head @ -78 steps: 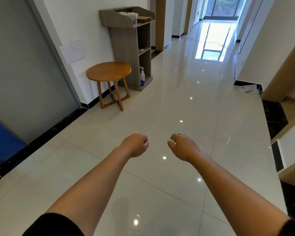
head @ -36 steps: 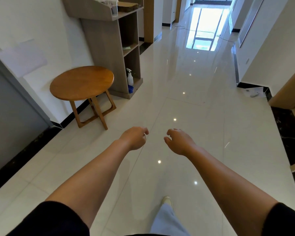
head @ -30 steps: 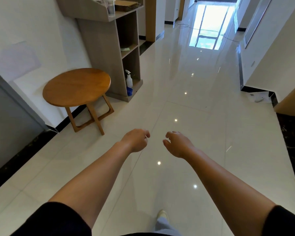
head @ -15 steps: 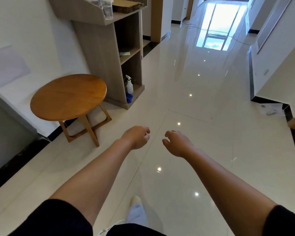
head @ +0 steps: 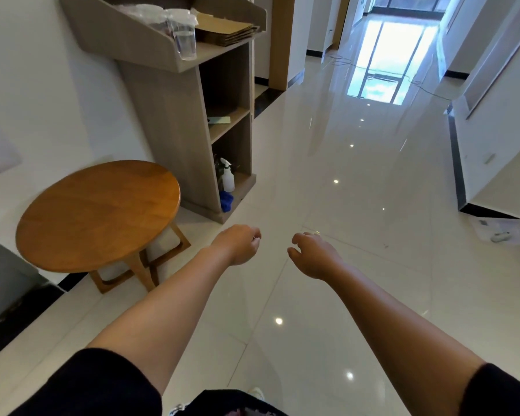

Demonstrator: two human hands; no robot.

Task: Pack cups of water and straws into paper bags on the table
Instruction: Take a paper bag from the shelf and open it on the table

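Your left hand (head: 237, 244) hangs in the middle of the frame with the fingers loosely curled, and it holds nothing. Your right hand (head: 312, 255) is just beside it to the right, also with loosely curled fingers and also empty. Both hands are above the glossy floor (head: 357, 190), and they touch nothing.

To the left of the hands, in the lower left part of the frame, stands the round wooden table (head: 98, 214). Its top is bare.

The things for the task are in the upper left of the frame, on the sloped top of the grey stand (head: 168, 94) at the wall. There you see the clear plastic cups (head: 184, 34); the front one stands at the edge of the top and has some water in it. Just to the right of the cups lies a flat stack of brown paper bags (head: 227, 30). I cannot pick out any straws there.

I think the cups are thin and light, so they will bend if you press hard, and the water can spill. It is better to take a cup around the middle of its wall with a gentle grip and to keep it upright. The bags look light and soft; I would pinch one at its near edge and lift it off the stack.
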